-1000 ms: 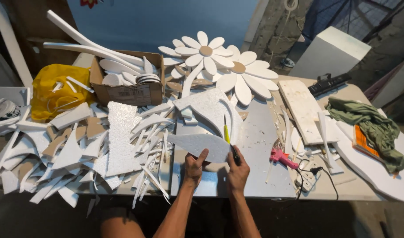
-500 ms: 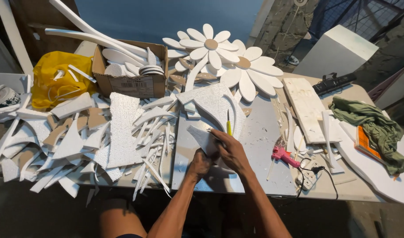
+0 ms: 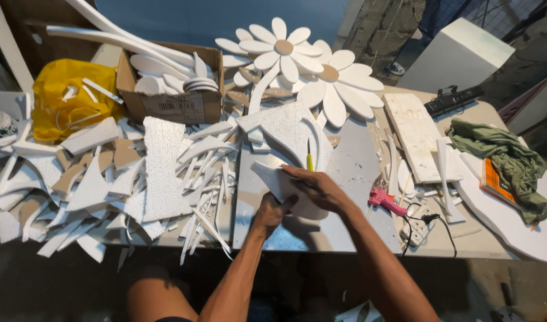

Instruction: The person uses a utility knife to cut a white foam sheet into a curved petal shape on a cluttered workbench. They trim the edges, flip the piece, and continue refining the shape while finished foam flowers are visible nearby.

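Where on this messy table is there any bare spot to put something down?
Bare grey sheet shows between the right hand and the pink glue gun, and at the near edge below the left hand. The foam scraps crowd the left; board and cloth fill the right.

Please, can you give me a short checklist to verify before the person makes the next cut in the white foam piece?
1. Left hand holds the white foam piece from below: ok.
2. Right hand has its grip on the yellow-handled cutter: ok.
3. Left fingers out of the blade's path: cannot tell, the blade tip is hidden.
4. Foam piece supported by the grey cutting board: cannot tell, it looks lifted.
5. Space around the cut: not ok, foam scraps crowd the left side.
6. Pink glue gun and its cable away from the hands: ok, they lie apart at the right.
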